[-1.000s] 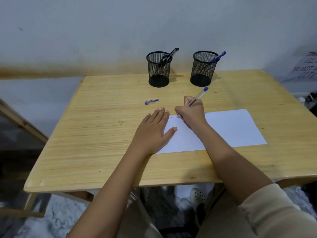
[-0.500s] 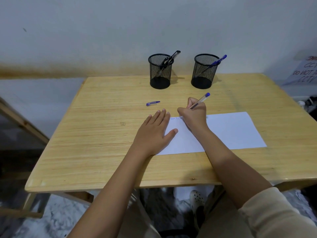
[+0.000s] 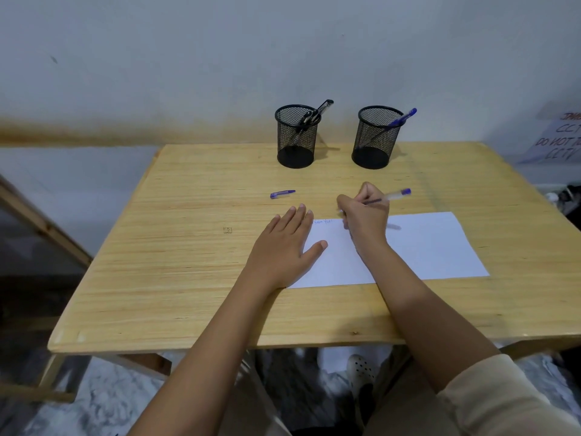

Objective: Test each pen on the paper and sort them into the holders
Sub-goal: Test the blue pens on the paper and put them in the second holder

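Note:
A white sheet of paper lies on the wooden table, with blue scribbles near its top left corner. My right hand grips a clear pen with a blue end over that corner; the tip is hidden by the hand. My left hand lies flat, pressing the paper's left edge. A blue pen cap lies on the table beyond my left hand. At the back stand two black mesh holders: the left holder has dark pens, the right holder has a blue pen.
A pale wall rises right behind the table's far edge. A paper sign with handwriting sits at the far right. A wooden frame leans at the left. My foot in a white shoe shows under the table.
My right hand has slid rightward along the top of the paper, and the pen now leans lower and more to the right. The left hand stays flat on the sheet.

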A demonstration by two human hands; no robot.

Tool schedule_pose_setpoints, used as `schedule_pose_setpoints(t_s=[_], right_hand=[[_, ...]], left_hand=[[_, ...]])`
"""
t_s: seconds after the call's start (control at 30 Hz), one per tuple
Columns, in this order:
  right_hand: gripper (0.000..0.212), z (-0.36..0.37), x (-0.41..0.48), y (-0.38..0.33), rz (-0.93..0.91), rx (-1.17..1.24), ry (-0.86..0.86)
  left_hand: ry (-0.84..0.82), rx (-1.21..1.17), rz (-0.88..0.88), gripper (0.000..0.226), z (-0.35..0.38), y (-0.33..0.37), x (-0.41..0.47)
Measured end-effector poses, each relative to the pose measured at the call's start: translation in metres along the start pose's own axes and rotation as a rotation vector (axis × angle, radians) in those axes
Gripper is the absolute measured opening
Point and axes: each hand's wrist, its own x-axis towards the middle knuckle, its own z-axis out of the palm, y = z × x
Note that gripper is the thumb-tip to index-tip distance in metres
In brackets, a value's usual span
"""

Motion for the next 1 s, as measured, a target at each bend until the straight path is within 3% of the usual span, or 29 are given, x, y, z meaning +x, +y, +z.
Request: schedule_pose_setpoints(t_s=[0.2, 0.3, 0.37, 0.5, 0.73, 1.0], right_hand=[[0.024, -0.005, 0.002, -0.008, 0.065, 0.259, -0.107], [0.008, -0.010, 0.004, -0.011, 0.132, 0.380, -0.220], [0.012, -0.015, 0.005, -0.013, 0.169, 0.441, -0.272], [0.014, -0.021, 0.006, -0.019, 0.186, 0.476, -0.295], [0.011, -0.027, 0.012, -0.031, 0.190, 0.431, -0.315], [0.008, -0.020, 0.014, -0.036, 0.219, 0.395, -0.314]], left_hand=[[0.020, -0.050, -0.004, 0.068, 0.000, 0.001, -0.001], [0.099, -0.256, -0.013, 0.067, -0.005, 0.002, -0.002], [0.196, -0.440, -0.056, 0.065, -0.010, -0.001, 0.000], [0.335, -0.403, -0.140, 0.053, -0.019, -0.022, 0.018], [0.327, -0.202, -0.200, 0.029, -0.030, -0.043, 0.053], [0.348, -0.565, -0.174, 0.009, -0.046, -0.023, 0.057]])
